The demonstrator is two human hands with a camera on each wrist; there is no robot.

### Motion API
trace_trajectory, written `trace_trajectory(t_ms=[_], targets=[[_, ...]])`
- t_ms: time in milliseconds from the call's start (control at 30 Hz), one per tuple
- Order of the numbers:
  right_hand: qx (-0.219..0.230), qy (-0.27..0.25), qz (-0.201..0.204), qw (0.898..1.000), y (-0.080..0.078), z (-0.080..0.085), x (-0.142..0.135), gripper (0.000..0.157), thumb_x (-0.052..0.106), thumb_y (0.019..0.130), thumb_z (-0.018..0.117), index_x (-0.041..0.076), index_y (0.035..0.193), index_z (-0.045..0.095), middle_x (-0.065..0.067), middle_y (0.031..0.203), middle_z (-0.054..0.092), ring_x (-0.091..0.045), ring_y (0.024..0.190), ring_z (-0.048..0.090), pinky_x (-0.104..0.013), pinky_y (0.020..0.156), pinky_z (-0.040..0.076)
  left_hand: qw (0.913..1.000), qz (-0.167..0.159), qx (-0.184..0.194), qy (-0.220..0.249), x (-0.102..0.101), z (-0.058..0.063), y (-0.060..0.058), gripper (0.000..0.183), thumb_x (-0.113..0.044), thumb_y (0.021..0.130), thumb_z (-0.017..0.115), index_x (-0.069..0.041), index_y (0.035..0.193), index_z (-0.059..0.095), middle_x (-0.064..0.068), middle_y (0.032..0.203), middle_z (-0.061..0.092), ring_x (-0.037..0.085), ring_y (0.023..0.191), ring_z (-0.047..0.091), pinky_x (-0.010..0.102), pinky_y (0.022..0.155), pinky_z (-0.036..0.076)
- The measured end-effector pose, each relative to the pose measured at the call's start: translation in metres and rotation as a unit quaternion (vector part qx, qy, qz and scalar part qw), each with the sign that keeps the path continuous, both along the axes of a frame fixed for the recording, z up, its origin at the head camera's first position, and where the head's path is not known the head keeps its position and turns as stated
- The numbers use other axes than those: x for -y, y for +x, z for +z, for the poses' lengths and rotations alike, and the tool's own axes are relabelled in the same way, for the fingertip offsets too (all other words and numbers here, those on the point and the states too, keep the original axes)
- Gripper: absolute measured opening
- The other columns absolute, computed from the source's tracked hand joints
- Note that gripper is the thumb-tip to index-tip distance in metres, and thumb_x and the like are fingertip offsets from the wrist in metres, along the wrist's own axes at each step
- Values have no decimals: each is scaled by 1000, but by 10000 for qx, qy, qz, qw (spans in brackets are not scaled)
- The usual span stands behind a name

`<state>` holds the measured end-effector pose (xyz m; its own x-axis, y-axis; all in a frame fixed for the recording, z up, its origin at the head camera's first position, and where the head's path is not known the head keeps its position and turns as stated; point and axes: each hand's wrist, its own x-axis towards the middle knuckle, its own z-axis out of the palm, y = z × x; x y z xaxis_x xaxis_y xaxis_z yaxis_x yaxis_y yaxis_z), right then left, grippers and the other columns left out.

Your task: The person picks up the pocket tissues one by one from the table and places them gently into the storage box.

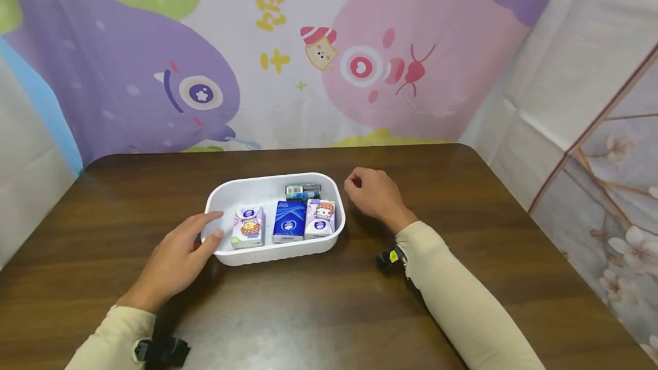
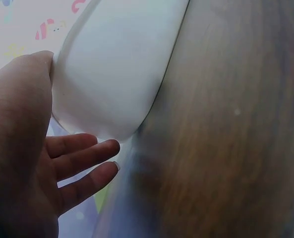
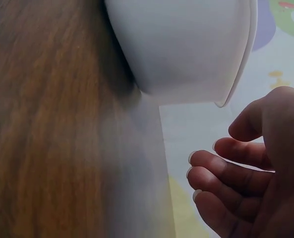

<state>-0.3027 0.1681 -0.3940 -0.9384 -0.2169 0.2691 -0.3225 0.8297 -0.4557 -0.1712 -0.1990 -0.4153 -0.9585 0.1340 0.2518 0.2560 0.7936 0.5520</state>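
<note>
A white plastic basket stands on the table. Inside it, a cartoon-printed tissue pack lies on the left, a blue tissue pack sits right of the middle, and another cartoon tissue pack is beside that one. Behind them is a small dark green and blue packet with a barcode. My left hand is at the basket's left end, thumb and fingers spread at its rim; whether they press it is unclear. Just off the right end, my right hand hangs with loosely bent fingers, holding nothing.
The brown wooden table extends around the basket. Behind its far edge hangs a cartoon-printed curtain. A pale flower-patterned cloth hangs along the right side.
</note>
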Motion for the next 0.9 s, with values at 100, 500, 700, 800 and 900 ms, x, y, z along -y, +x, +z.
trace_trajectory(t_ms=[100, 500, 700, 800, 900], targets=[[66, 26, -2, 10000, -1, -1, 1, 20, 30, 95, 57, 18, 93, 72, 3, 88, 69, -20, 80, 61, -40, 73, 51, 10000, -2, -94, -23, 2, 1, -1, 47, -39, 103, 55, -12, 142, 55, 15, 137, 56, 29, 100, 56, 51, 84, 44], [463, 254, 19, 9986, -3, 0, 4, 21, 32, 96, 59, 17, 97, 72, 2, 93, 70, -21, 86, 63, -42, 78, 51, 9999, 95, -75, 28, 12, 4, -3, 58, -36, 102, 59, -9, 151, 43, 21, 132, 58, 29, 95, 59, 49, 79, 45], [600, 360, 108, 9975, -5, -3, 8, 22, 34, 95, 59, 17, 97, 73, 3, 93, 69, -20, 85, 62, -41, 78, 50, 9999, 134, -96, 26, 12, 5, -3, 57, -36, 102, 58, -8, 150, 43, 21, 129, 59, 30, 95, 60, 51, 80, 45], [631, 435, 140, 9970, -5, -4, 8, 22, 33, 95, 59, 17, 96, 73, 3, 91, 69, -20, 83, 62, -40, 76, 50, 9999, 151, -49, 38, 11, 4, -2, 57, -38, 103, 57, -9, 150, 44, 22, 130, 59, 30, 97, 60, 52, 81, 45], [691, 506, 161, 9962, -5, -4, 6, 22, 34, 95, 59, 17, 96, 72, 3, 91, 68, -20, 83, 61, -40, 76, 50, 9998, 147, -15, 137, 12, 2, 0, 57, -39, 103, 56, -9, 150, 44, 23, 132, 58, 32, 100, 62, 54, 83, 46]])
